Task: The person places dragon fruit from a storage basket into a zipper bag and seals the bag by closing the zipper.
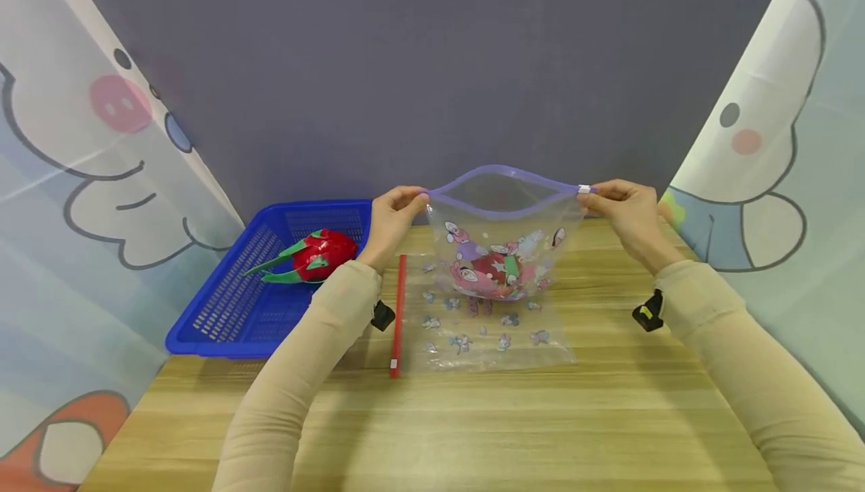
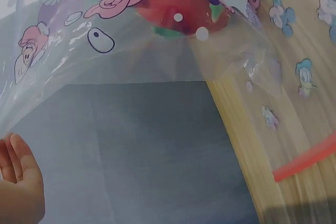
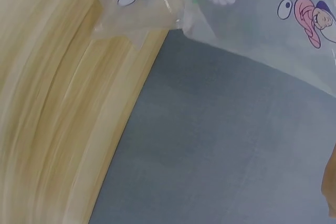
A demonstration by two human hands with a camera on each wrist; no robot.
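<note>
A clear printed zip bag [image 1: 466,233] with a purple rim hangs upright, its mouth spread apart, between both hands. My left hand [image 1: 390,223] pinches the rim's left end; my right hand [image 1: 630,220] pinches the right end, beside the white slider [image 1: 584,189]. Inside, at the bottom of the bag, sits a red and green object [image 1: 496,270], seen blurred through the film; its kind is unclear. The left wrist view shows the same red object [image 2: 181,11] through the printed plastic. Only an edge of the right hand [image 3: 329,187] appears in the right wrist view.
A second clear printed bag [image 1: 486,353] with a red zip strip [image 1: 399,319] lies flat on the wooden table [image 1: 473,432]. At the left stands a blue basket [image 1: 223,327] holding a red dragon fruit [image 1: 324,253] with green leaves. Behind is a grey panel [image 1: 432,64].
</note>
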